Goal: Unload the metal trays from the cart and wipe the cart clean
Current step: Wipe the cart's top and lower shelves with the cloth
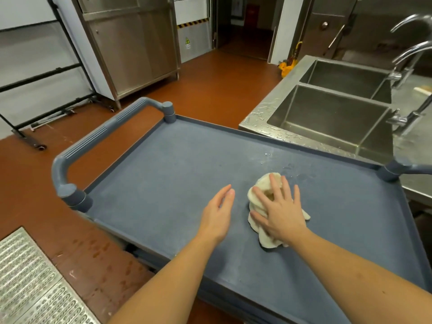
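Pressing down with fingers spread flat, the right hand point(280, 211) pins a crumpled white cloth point(263, 181) to the top shelf of the grey cart point(163, 171), probably so the whole palm drives each wipe. The left hand point(218, 213) lies open just beside it, fingers straight, holding nothing. No metal trays show on this shelf. A yellow warning sticker point(187, 42) on the far panel is too small to read

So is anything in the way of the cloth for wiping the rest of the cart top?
No, nothing visible. The right hand presses flat on the cloth, and the cart top around it is bare but for a few water drops just beyond the cloth. The left hand is open beside it.
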`<state>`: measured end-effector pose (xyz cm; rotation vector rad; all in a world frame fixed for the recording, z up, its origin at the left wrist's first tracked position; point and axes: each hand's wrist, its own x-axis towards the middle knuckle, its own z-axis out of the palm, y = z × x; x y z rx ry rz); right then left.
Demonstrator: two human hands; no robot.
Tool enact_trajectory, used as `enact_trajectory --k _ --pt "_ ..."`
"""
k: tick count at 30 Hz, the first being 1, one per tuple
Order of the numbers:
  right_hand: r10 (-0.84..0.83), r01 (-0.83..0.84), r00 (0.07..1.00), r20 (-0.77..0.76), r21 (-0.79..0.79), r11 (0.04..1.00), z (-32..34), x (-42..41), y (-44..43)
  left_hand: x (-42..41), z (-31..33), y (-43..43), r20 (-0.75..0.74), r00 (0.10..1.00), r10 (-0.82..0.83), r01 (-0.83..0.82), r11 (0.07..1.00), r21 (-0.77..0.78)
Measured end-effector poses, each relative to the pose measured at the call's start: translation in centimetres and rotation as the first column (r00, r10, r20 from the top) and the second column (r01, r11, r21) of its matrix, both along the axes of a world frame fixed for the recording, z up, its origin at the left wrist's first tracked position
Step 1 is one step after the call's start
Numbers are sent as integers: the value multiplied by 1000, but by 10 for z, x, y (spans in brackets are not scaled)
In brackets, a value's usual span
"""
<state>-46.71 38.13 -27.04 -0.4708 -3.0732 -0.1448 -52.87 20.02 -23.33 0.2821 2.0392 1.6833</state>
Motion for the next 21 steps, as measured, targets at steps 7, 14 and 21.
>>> enact_trajectory --k 7,14,21 --pt "0 -2 1000 -10 -219 976 -20 -39 21 -16 -8 72 13 1000 -21 21 999 -28" --pt "-306 284 950 -65 -232 930 -19 -14 149 -18 -10 155 -6 995 -102 101 994 -46" --pt "-511 480 858 -52 -272 834 -16 29 220 -16 -12 200 10 981 -194 194 981 4"
